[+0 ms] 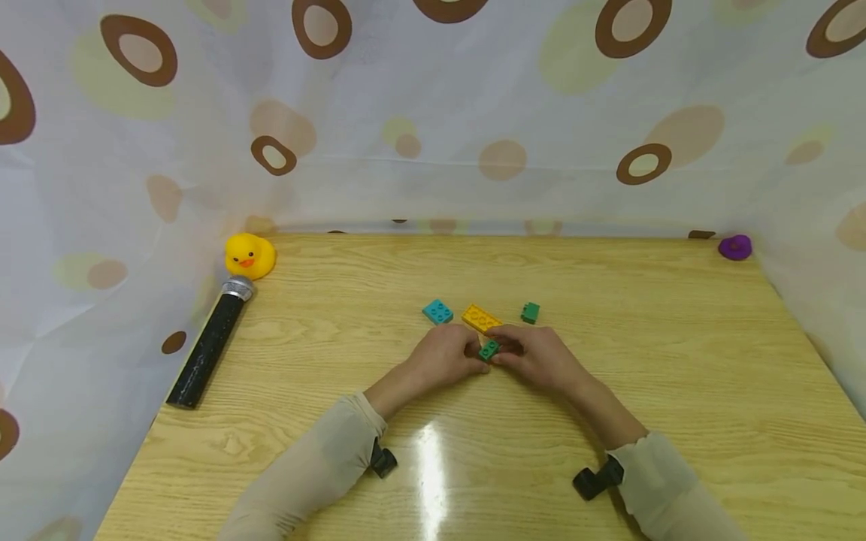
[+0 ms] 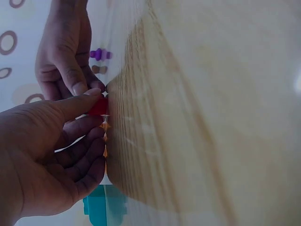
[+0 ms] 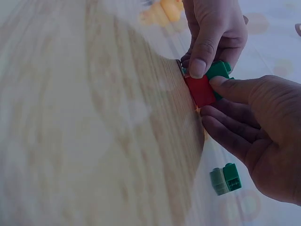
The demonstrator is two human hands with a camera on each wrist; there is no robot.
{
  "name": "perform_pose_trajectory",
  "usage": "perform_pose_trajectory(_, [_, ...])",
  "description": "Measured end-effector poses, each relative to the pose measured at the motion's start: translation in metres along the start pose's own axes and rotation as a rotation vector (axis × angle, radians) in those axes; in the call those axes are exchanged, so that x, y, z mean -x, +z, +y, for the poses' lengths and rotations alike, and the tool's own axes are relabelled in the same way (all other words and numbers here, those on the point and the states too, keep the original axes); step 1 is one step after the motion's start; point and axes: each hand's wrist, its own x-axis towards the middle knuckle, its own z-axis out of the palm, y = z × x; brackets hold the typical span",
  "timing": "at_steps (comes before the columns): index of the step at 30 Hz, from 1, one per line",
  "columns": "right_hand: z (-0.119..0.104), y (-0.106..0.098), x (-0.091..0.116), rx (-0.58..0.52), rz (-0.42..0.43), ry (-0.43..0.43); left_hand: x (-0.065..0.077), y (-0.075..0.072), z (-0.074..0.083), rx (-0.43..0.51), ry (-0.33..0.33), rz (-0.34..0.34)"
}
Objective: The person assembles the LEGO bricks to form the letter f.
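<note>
Both hands meet over the table around a green toy building brick (image 1: 489,350) with two studs on top. In the right wrist view this green brick sits on a red brick (image 3: 201,91). My left hand (image 1: 448,353) pinches the red brick, its thumb on the near face. The thumb of my right hand (image 1: 541,358) lies against the green brick, with the fingers curved around the stack from the other side. Just beyond the hands lie a yellow brick (image 1: 481,318) and a blue brick (image 1: 438,312). Another green brick (image 1: 531,312) lies on its side behind the right hand.
A yellow rubber duck (image 1: 250,256) stands at the back left corner, with a black microphone (image 1: 211,346) along the left edge. A small purple toy (image 1: 735,247) sits at the back right. Patterned cloth (image 1: 460,113) walls in the wooden table (image 1: 325,300) at the back and sides.
</note>
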Motion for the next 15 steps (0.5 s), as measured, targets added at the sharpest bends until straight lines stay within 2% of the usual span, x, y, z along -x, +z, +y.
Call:
perform_pose_trajectory(5, [0.0001,0.0016,-0.0004,-0.107,-0.017,0.034,0.0008,-0.0009,0.0007,0.009,-0.021,-0.001])
perform_pose_trajectory(10, [0.0007,0.0020,-0.0006,-0.126,-0.025,0.050,0.0008,0.0004,-0.0003,0.055,-0.043,-0.002])
perform_pose_trajectory(15, [0.0011,0.0006,0.0000,-0.130,-0.006,0.080,-0.0007,0.0013,-0.0020,0.050,-0.026,0.002])
